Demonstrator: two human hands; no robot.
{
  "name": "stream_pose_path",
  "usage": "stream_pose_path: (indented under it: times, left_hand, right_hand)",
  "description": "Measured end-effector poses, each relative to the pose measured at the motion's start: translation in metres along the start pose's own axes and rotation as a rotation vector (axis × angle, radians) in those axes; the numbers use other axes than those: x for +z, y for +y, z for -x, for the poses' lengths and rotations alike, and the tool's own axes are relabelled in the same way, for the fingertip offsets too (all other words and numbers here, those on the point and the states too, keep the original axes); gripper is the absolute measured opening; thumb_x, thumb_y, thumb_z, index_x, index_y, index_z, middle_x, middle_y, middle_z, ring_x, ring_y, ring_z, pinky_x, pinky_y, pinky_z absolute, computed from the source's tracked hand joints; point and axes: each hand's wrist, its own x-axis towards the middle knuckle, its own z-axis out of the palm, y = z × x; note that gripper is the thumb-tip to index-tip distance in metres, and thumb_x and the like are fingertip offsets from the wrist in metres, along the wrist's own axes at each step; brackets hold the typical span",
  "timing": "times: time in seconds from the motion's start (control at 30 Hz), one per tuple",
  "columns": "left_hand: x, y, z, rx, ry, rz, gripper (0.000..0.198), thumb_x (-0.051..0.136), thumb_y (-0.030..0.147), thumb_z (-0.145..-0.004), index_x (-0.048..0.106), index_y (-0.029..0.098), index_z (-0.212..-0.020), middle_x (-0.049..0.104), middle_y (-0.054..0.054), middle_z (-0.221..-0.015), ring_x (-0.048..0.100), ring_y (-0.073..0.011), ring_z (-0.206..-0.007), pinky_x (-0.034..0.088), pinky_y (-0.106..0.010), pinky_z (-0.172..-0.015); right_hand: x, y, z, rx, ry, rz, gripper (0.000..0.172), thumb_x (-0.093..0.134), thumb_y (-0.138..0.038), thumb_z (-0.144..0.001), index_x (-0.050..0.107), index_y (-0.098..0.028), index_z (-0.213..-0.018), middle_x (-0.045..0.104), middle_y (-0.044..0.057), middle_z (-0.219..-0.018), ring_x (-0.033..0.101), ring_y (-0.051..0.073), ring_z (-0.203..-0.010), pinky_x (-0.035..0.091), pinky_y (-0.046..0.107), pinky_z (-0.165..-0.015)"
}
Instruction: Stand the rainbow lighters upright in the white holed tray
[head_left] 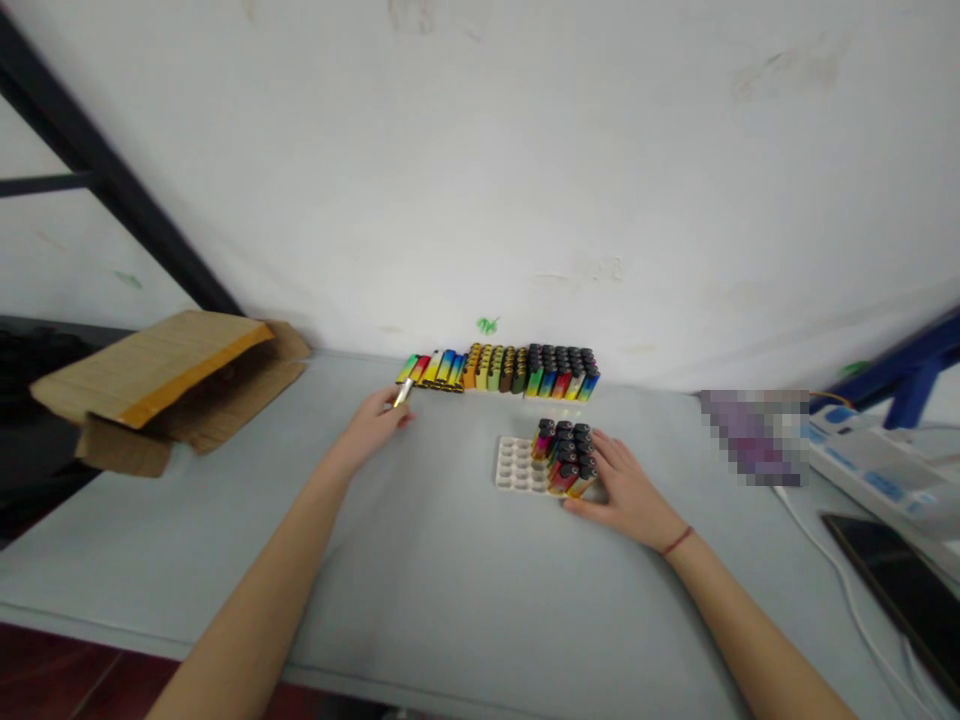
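Observation:
My left hand point(381, 420) pinches a shiny silver-and-gold lighter point(403, 392) just in front of a row of colourful lighters point(444, 368) lying flat near the wall. A white tray point(514, 466) with round pockets stands right of centre. Its right part holds several upright lighters point(564, 470) with black tops; pockets on its left side are bare. My right hand point(622, 490) is curved around the tray's right side, thumb along the near corner and fingers against the lighters. Some fingertips are hidden behind them.
Against the wall stand a block of yellow-and-gold lighters point(491, 370) and a black-topped block point(562, 372). An open cardboard box point(187, 365) lies at left. At right are a power strip point(877, 470), a dark phone point(900, 580) and a white cable point(832, 570).

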Motion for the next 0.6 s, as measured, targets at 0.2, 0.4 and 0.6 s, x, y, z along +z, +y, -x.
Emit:
stream_pose_path:
  times: [0.2,0.4,0.6]
  left_hand:
    - [0.057,0.041,0.027,0.092,-0.198,0.423,0.042,0.070,0.042,-0.074,0.047,0.021,-0.103,0.045,0.012,-0.057,0.044,-0.0070,-0.045,0.036,-0.020,-0.048]
    - [0.098,0.063,0.026,0.111,-0.176,0.668,0.048,0.073,0.053,-0.075,0.047,0.022,-0.100,0.058,0.007,-0.068,0.056,-0.0076,-0.057,0.049,-0.022,-0.059]
    - [0.120,0.068,0.029,0.031,-0.213,0.876,0.040,0.066,0.053,-0.082,0.057,0.017,-0.099,0.052,0.006,-0.063,0.040,-0.0048,-0.043,0.035,-0.018,-0.043]
  right_hand:
    - [0.002,0.000,-0.001,0.003,0.013,0.004,0.084,0.057,-0.073,-0.083,0.048,-0.014,-0.143,0.051,0.024,-0.146,0.042,0.042,-0.139,0.036,0.064,-0.111]
    - [0.002,0.000,-0.002,0.005,0.004,0.014,0.087,0.059,-0.074,-0.082,0.050,-0.010,-0.141,0.051,0.026,-0.145,0.044,0.042,-0.138,0.035,0.064,-0.112]
    - [0.002,-0.001,-0.002,0.009,0.005,0.012,0.088,0.058,-0.074,-0.082,0.049,-0.010,-0.142,0.050,0.026,-0.146,0.043,0.042,-0.138,0.034,0.064,-0.113]
